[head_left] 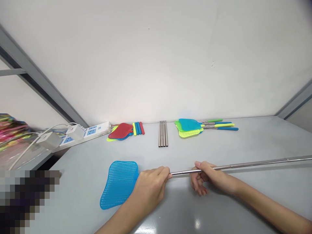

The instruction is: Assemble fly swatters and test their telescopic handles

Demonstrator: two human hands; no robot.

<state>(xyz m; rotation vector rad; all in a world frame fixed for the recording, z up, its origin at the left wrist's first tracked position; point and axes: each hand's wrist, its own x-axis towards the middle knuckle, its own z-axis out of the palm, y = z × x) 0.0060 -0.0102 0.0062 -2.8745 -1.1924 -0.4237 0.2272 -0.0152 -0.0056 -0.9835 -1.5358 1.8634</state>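
Blue swatter (pixel 119 185), jutting from left hand (pixel 151 182), seemingly gripped

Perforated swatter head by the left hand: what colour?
Blue: the swatter head shows best in the head view.

From my end of the feed, I can read no text, label, brand, number or sign. Towards nine o'clock, any print on the long white plastic power strip with blue socket panels (pixel 91 131) is too small for me to make out, as it is on the boxy white plastic chargers (pixel 50 140) plugged into it. Farther out at nine o'clock, the shiny multicoloured plastic packaging (pixel 12 130) is too blurred to read. The bright-blue perforated plastic swatter head (pixel 119 185), at seven o'clock, gives me nothing legible either.
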